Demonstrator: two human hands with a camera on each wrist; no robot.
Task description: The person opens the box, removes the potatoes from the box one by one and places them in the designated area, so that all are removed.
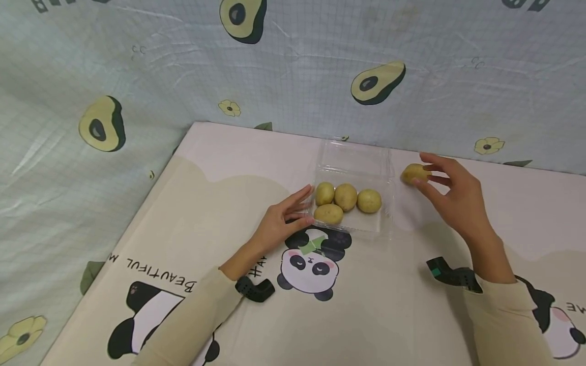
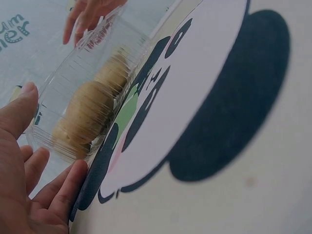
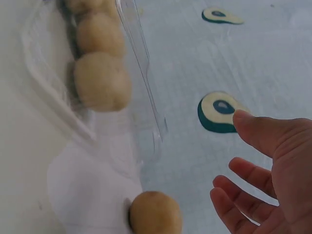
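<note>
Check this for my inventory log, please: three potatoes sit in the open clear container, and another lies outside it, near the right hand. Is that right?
Not quite: the open clear container holds four potatoes, not three, as the head view shows. Another potato does lie outside it, near the right hand.

The potatoes (image 1: 345, 197) are yellow-tan, the container (image 1: 363, 221) colourless, the printed panda (image 1: 309, 277) at its seven o'clock black-and-white, and the curtain (image 1: 293, 76) at twelve blue-grey with yellow-green avocados (image 1: 381, 81).
</note>
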